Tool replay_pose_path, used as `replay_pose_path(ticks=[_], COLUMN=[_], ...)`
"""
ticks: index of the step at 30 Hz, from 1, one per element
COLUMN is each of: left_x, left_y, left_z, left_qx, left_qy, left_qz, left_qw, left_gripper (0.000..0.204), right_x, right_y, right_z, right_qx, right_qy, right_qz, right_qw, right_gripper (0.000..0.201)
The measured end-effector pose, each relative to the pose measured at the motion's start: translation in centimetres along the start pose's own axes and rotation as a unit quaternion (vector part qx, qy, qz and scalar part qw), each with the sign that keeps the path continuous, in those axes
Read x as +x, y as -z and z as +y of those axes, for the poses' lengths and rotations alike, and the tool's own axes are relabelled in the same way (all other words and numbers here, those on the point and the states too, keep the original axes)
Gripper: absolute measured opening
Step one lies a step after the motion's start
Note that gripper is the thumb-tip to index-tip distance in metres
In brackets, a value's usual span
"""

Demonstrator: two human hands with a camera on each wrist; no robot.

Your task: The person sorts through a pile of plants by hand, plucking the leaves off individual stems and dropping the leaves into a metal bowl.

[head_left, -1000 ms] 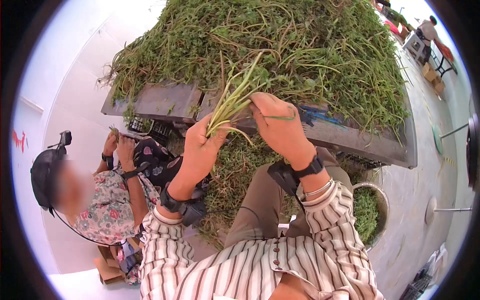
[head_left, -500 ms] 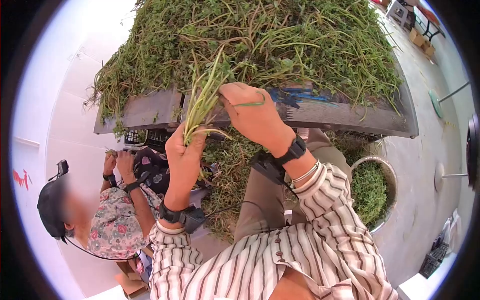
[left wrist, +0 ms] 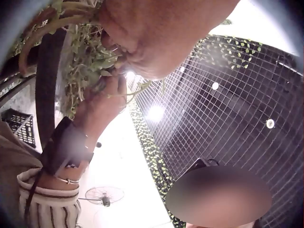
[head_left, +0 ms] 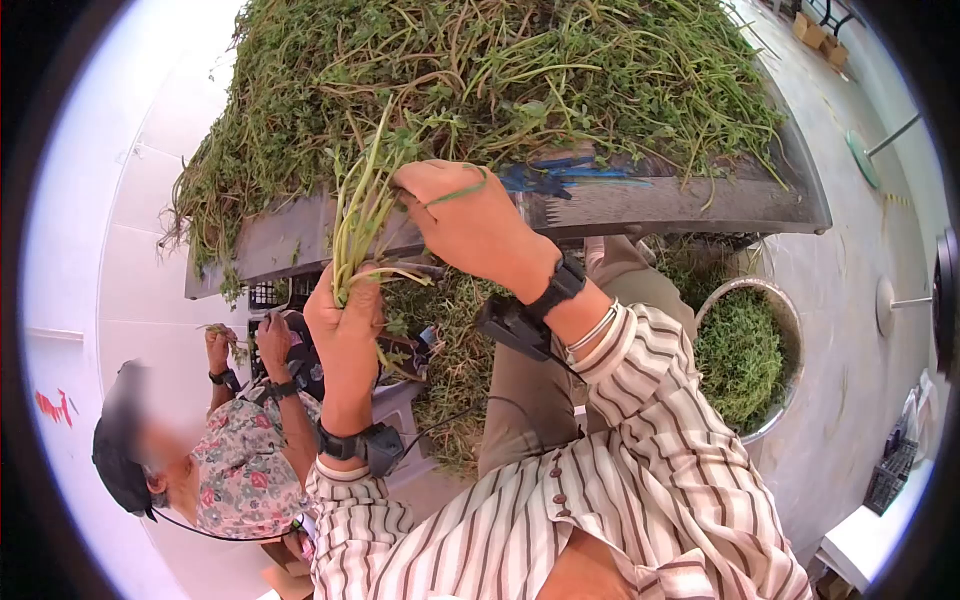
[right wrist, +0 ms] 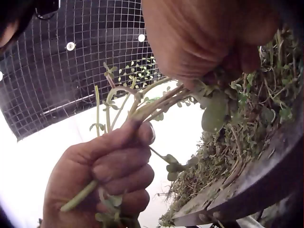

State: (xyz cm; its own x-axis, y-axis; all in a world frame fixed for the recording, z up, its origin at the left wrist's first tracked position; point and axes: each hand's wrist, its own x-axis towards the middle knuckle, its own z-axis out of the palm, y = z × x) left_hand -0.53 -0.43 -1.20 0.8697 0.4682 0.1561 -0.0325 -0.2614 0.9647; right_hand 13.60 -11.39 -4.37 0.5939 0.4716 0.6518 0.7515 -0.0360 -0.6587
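My left hand grips a small bunch of leafy green stems near its lower end, just in front of the table edge. In the right wrist view, the curled fingers of that hand wrap the stems, and one cut stem end pokes out below. My right hand is at the upper, leafy part of the bunch, its bent fingertips pinching the stems. A thin green band lies across the back of the right hand. In the left wrist view, the hands partly hide the leaves.
A large heap of greens covers the dark table. More cut greens lie below it. To the right stands a round tub filled with greens. Another person in a floral shirt sits at the left, hands raised.
In the head view, both hands and the bunch have shifted left and the scene has turned with the head. The left hand keeps its hold; the right stays at the upper stems.
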Motion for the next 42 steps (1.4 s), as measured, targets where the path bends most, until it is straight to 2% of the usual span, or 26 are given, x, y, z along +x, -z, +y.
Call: replay_pose_path(ticks=[4,7,9,10,11,12,13,14,16,17,18,19,20,21,23,24,25,27,28,29,31,32,35,36,40,42], left_x=[0.1,0.1,0.1,-0.4,-1.3,-1.8,-2.1,-2.0,-1.8,-1.7,-1.6,-1.5,-1.2,-1.1,-0.9,-0.8,-0.6,-0.2,0.0,0.2,0.4,0.5,0.8,0.9,0.8,0.7], left_y=[-0.1,-0.1,-0.4,-0.1,0.3,1.0,2.3,3.7,4.7,4.7,4.7,4.6,4.4,4.2,3.7,3.5,3.4,3.3,3.2,3.0,2.4,2.1,1.3,1.2,0.4,0.0], left_z=[0.3,0.3,0.9,1.4,2.0,2.4,1.9,1.7,1.8,1.9,2.0,2.0,1.9,1.8,1.7,1.8,1.8,1.9,1.9,1.8,1.7,1.7,1.8,1.9,2.2,2.2], left_qx=[-0.007,-0.028,-0.021,-0.019,0.003,0.028,-0.050,-0.049,-0.058,-0.085,-0.109,-0.106,-0.130,-0.153,-0.159,-0.161,-0.164,-0.175,-0.181,-0.186,-0.175,-0.165,-0.155,-0.154,-0.142,-0.127], left_qy=[0.008,-0.003,0.018,0.019,0.003,-0.013,-0.020,0.005,0.022,0.015,0.012,0.010,0.010,0.009,0.003,0.014,0.027,0.037,0.035,0.034,0.036,0.034,0.042,0.043,0.058,0.073], left_qz=[0.002,-0.003,0.003,0.005,0.044,0.081,0.093,0.109,0.148,0.132,0.116,0.131,0.112,0.090,0.092,0.087,0.080,0.068,0.053,0.037,0.025,0.012,0.004,0.003,0.000,-0.003], left_qw=[1.000,1.000,1.000,1.000,0.999,0.996,0.994,0.993,0.987,0.987,0.987,0.986,0.985,0.984,0.983,0.983,0.983,0.981,0.981,0.981,0.984,0.986,0.987,0.987,0.988,0.989], left_gripper=[0.031,0.031,0.028,0.028,0.026,0.023,0.018,0.016,0.014,0.013,0.012,0.012,0.012,0.011,0.012,0.013,0.013,0.014,0.014,0.014,0.014,0.014,0.012,0.012,0.012,0.011], right_x=[0.3,0.5,0.6,0.8,1.2,2.3,2.9,2.3,1.6,1.5,1.2,0.9,0.5,0.7,1.2,1.2,1.1,1.0,1.2,1.1,1.1,1.0,0.8,0.9,0.4,0.5], right_y=[0.3,0.2,0.1,0.9,2.3,4.7,6.8,7.3,7.7,7.6,7.2,6.5,5.6,5.3,5.4,5.1,5.0,4.7,5.1,4.6,3.8,3.7,3.3,3.9,2.9,2.9], right_z=[-0.1,0.0,0.3,1.4,3.0,3.8,3.7,3.4,2.0,1.6,1.2,1.0,1.2,0.6,-0.5,-0.5,-0.3,-0.8,-1.9,-1.9,-1.9,-2.0,-3.1,-3.4,-2.3,-1.9], right_qx=[0.024,0.070,0.063,-0.027,-0.118,-0.030,0.061,0.066,0.089,0.096,0.325,0.525,0.496,0.501,0.559,0.480,0.480,0.443,0.548,0.548,0.442,0.400,0.371,0.311,0.332,0.147], right_qy=[-0.012,0.004,0.018,0.000,-0.019,-0.088,-0.156,-0.153,-0.005,0.008,-0.140,-0.285,-0.255,-0.254,-0.283,-0.231,-0.229,-0.193,-0.280,-0.283,-0.241,-0.230,-0.184,-0.149,-0.195,-0.038], right_qz=[0.003,0.029,0.071,0.100,0.128,0.163,0.194,0.189,0.177,0.166,0.137,0.094,0.059,0.051,0.019,0.002,0.002,-0.055,-0.044,-0.045,-0.087,-0.102,-0.127,-0.149,-0.149,-0.028], right_qw=[1.000,0.997,0.995,0.995,0.985,0.982,0.967,0.968,0.980,0.981,0.925,0.797,0.828,0.826,0.779,0.846,0.847,0.874,0.787,0.786,0.860,0.881,0.901,0.927,0.911,0.988], right_gripper=[0.012,0.012,0.005,0.006,0.008,0.011,0.014,0.014,0.021,0.021,0.023,0.026,0.025,0.025,0.020,0.018,0.018,0.017,0.017,0.017,0.020,0.023,0.023,0.023,0.022,0.016])
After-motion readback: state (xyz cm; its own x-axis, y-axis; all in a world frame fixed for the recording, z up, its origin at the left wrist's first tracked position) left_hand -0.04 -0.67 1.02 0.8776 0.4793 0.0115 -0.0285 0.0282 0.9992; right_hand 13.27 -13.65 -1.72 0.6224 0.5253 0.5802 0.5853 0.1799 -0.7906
